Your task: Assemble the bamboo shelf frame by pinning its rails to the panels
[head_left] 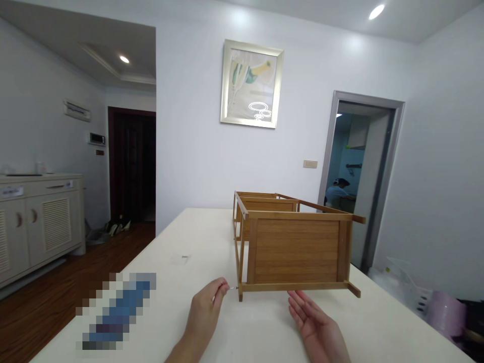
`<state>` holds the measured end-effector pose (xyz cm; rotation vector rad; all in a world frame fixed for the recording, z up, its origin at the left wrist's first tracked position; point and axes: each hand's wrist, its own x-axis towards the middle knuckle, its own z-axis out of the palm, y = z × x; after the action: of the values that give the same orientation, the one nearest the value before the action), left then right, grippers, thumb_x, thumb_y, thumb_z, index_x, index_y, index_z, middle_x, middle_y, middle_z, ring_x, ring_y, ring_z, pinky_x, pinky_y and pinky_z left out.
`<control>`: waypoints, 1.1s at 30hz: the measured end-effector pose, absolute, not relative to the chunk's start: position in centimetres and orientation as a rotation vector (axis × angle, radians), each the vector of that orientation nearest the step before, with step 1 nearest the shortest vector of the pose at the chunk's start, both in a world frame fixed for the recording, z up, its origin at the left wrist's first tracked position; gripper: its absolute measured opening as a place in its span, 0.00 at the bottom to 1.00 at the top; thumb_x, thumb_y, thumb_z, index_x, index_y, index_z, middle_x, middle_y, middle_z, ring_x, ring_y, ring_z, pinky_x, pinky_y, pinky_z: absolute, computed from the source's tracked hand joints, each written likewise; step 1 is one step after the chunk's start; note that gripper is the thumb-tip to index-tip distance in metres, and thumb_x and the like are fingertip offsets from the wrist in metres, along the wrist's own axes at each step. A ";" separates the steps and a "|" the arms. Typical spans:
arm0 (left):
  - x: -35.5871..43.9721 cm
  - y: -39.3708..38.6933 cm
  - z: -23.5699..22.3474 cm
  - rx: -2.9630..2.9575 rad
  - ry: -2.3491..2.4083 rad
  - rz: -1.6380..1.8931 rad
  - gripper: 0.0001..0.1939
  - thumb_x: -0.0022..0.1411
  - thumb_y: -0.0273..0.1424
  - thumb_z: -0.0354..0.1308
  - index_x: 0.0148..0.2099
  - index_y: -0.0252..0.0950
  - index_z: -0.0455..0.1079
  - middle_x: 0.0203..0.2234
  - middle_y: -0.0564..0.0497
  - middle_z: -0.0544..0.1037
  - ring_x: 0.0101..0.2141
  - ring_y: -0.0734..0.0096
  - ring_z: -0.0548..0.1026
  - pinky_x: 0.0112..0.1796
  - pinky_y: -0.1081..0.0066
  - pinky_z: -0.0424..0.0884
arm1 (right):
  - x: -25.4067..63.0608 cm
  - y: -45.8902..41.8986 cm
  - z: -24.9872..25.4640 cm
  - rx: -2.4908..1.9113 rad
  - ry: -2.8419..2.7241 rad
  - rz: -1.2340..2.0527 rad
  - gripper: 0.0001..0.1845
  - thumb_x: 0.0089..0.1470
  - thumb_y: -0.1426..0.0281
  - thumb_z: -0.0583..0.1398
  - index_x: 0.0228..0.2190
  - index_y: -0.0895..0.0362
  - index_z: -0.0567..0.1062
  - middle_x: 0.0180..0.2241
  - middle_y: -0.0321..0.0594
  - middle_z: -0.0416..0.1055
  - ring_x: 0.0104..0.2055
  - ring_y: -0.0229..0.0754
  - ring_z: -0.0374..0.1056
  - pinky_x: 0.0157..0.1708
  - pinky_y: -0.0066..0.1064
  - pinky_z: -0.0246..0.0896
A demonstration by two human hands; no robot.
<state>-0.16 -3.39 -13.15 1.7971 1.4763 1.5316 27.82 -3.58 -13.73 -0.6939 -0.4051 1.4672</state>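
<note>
Right hand (316,321) spread beside rack (297,250); left hand (207,308) pinches thin metal piece (233,288); rack seems light, stiff; grip its rails (295,287).

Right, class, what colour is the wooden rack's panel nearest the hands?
The panel is warm brown with faint wood grain; it shows best in the head view.

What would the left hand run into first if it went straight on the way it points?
Most likely the near lower corner of the wooden rack. The thin tool pinched in the left hand points there and would arrive first; whether it already touches is unclear.
</note>
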 end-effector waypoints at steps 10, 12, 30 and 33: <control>0.0 -3.0 -12.9 1.861 1.424 1.576 0.15 0.63 0.44 0.51 0.33 0.42 0.72 0.27 0.52 0.78 0.30 0.67 0.74 0.35 0.73 0.67 | 28.1 -3.5 -14.0 -0.687 -0.424 1.479 0.22 0.40 0.79 0.67 0.41 0.63 0.73 0.45 0.52 0.75 0.45 0.48 0.74 0.47 0.36 0.71; -0.1 -2.9 -13.0 1.887 1.411 1.569 0.14 0.63 0.43 0.51 0.34 0.42 0.72 0.28 0.52 0.78 0.31 0.67 0.75 0.35 0.73 0.67 | 28.1 -3.5 -14.0 -0.682 -0.423 1.479 0.23 0.40 0.79 0.67 0.41 0.63 0.73 0.45 0.52 0.75 0.46 0.48 0.74 0.48 0.37 0.70; -0.4 -2.9 -13.3 1.938 1.306 1.615 0.11 0.62 0.40 0.54 0.36 0.42 0.75 0.30 0.49 0.80 0.32 0.65 0.77 0.37 0.71 0.71 | 27.8 -3.5 -14.0 -0.646 -0.415 1.511 0.21 0.43 0.74 0.67 0.42 0.64 0.72 0.46 0.54 0.75 0.51 0.53 0.71 0.50 0.41 0.69; -0.6 -2.8 -13.5 1.966 1.297 1.620 0.10 0.62 0.38 0.55 0.36 0.42 0.76 0.30 0.49 0.80 0.32 0.66 0.77 0.36 0.71 0.71 | 27.7 -3.4 -14.0 -0.650 -0.413 1.510 0.22 0.43 0.74 0.66 0.42 0.64 0.72 0.46 0.55 0.75 0.51 0.53 0.71 0.51 0.41 0.69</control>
<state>-0.62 -2.76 -13.52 1.9663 1.2966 1.6196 27.75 -3.44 -13.95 -0.6495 -0.4134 1.5101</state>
